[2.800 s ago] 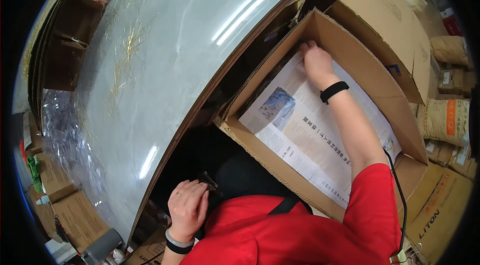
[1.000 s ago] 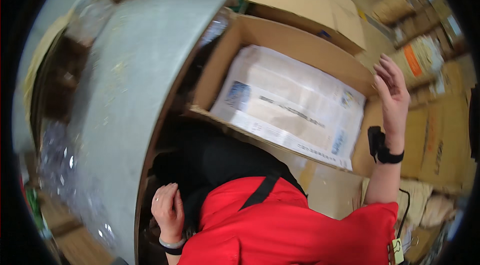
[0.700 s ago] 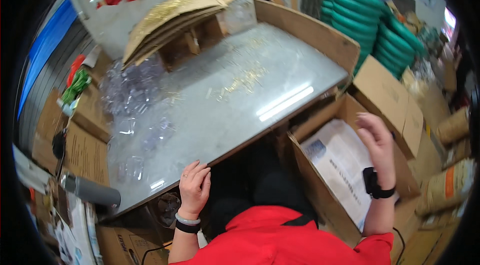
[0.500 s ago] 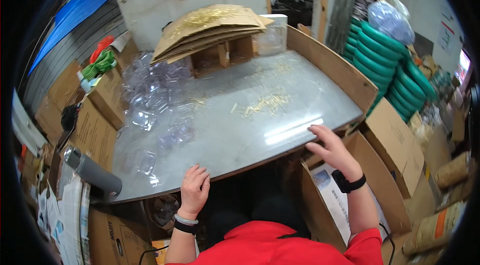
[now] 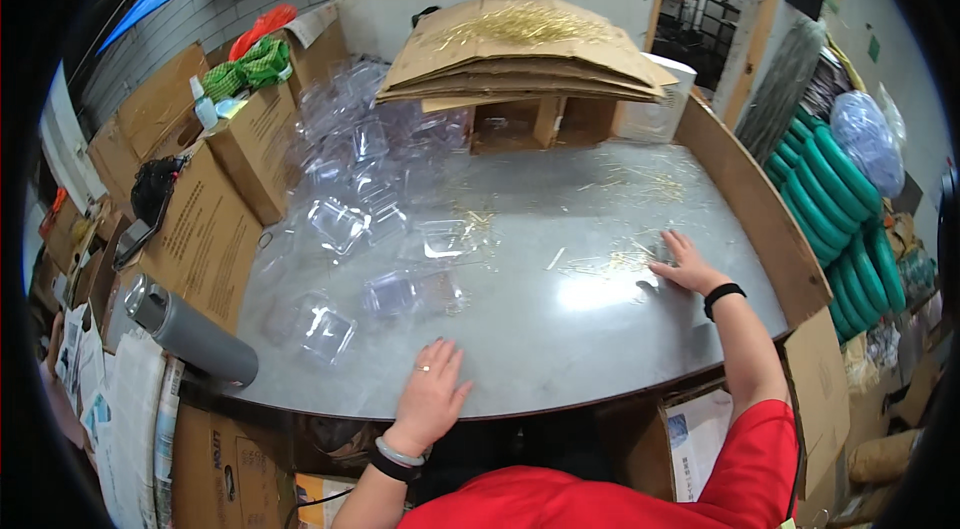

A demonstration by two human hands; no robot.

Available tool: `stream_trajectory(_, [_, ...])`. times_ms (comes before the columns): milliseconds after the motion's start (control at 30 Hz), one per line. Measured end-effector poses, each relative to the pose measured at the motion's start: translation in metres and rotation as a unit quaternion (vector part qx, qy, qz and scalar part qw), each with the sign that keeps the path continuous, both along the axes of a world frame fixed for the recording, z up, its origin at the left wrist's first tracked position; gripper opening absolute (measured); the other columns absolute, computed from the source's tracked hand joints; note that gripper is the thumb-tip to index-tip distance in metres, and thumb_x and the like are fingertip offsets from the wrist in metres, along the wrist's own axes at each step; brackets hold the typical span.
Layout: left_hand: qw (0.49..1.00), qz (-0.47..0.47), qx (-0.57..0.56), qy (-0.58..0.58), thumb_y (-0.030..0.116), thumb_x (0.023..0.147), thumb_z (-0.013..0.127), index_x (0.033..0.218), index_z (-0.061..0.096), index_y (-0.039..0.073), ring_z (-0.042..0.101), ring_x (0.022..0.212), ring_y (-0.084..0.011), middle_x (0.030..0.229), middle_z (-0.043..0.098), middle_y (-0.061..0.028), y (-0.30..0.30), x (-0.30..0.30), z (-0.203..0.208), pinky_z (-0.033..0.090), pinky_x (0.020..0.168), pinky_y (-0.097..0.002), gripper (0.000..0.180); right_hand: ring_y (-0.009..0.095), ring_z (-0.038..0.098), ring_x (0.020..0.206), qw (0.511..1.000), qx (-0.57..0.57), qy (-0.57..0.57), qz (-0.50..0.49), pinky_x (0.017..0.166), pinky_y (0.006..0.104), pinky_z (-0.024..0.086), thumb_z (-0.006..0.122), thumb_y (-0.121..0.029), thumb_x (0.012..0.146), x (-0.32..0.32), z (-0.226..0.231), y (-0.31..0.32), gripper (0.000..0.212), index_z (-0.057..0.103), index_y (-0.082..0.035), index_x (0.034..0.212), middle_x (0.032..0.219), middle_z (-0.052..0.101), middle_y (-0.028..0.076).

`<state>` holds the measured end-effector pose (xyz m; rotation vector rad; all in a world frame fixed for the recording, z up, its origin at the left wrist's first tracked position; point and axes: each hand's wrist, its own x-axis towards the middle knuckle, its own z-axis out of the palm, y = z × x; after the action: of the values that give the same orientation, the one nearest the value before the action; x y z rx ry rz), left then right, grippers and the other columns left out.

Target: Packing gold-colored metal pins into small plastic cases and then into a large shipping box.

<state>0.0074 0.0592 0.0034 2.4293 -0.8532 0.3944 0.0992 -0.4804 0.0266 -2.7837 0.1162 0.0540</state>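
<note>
My left hand (image 5: 432,391) lies with fingers stretched out at the near edge of the grey tabletop (image 5: 530,349), holding nothing that I can see. Farther out on the right, my right hand (image 5: 690,267) reaches over the table, fingers apart, beside a scatter of thin gold strips (image 5: 622,259). Whether its fingertips touch any strip is too small to tell. Clear plastic boxes (image 5: 338,224) are heaped at the left back. A few single ones, such as a clear box (image 5: 327,332), lie closer to my left hand.
Flattened cardboard (image 5: 520,54) with more gold strips rests on a wooden compartment shelf (image 5: 510,124) at the back. A grey bottle (image 5: 195,334) leans at the left corner. Along the right runs a wooden side board (image 5: 765,199); an open carton (image 5: 815,379) stands below it.
My right hand has moved forward from the near edge to the gold strips. My left hand has come onto the tabletop, fingers flatter. The whole view has shifted.
</note>
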Motion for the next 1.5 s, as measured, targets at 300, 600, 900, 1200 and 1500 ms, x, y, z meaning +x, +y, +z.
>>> stream_trajectory(300, [0.995,-0.006,0.085,0.045,0.036,0.095,0.063,0.137,0.051,-0.008,0.040,0.141,-0.0404,0.147,0.048,-0.0237,-0.008,0.007,0.015,0.029,0.118,-0.0536,0.062,0.047,0.013,0.152,0.986,-0.102,-0.012,0.130,0.118,0.0694,0.009,0.064,-0.068,0.082,0.008,-0.011,0.076,0.094,0.034,-0.021,0.157,0.165,0.022,0.018])
stream_trajectory(600, [0.991,-0.003,0.123,0.049,0.044,0.096,0.058,0.144,0.044,-0.009,0.035,0.144,-0.0405,0.152,0.042,-0.0243,-0.006,0.007,0.012,0.024,0.120,-0.0548,0.072,0.050,0.024,0.146,0.938,-0.112,-0.082,0.317,0.119,0.0643,0.018,0.052,-0.054,0.098,-0.030,-0.004,0.232,0.065,0.044,-0.017,0.150,0.158,0.033,0.022])
stream_trajectory(900, [0.990,0.001,0.138,0.038,0.051,0.094,0.059,0.146,0.039,-0.012,0.031,0.146,-0.0425,0.154,0.037,-0.0278,-0.010,0.001,0.005,0.021,0.120,-0.0579,0.084,0.041,0.048,0.125,0.969,0.091,-0.111,0.202,0.107,0.0473,0.041,0.071,-0.021,0.091,-0.093,0.033,0.218,0.054,0.052,-0.004,0.139,0.135,0.054,0.019])
stream_trajectory(1200, [0.988,0.034,0.137,0.055,0.069,0.083,0.064,0.146,0.035,-0.015,0.024,0.147,-0.0491,0.155,0.032,-0.0339,-0.047,-0.003,0.001,0.013,0.119,-0.0649,0.109,0.033,0.055,0.107,0.969,-0.001,-0.217,0.119,0.094,0.0427,0.042,0.079,-0.023,0.080,-0.156,0.006,0.237,0.041,0.068,-0.009,0.118,0.114,0.062,0.010])
stream_trajectory(1500, [0.994,-0.014,0.104,0.027,0.071,0.076,0.069,0.145,0.042,-0.007,0.028,0.145,-0.0473,0.148,0.042,-0.0278,-0.071,0.007,-0.001,0.015,0.120,-0.0620,0.108,0.030,0.059,0.099,0.944,0.068,-0.280,0.162,0.088,0.0406,0.049,0.067,-0.003,0.079,-0.141,-0.018,0.271,0.032,0.070,-0.008,0.110,0.108,0.065,0.008])
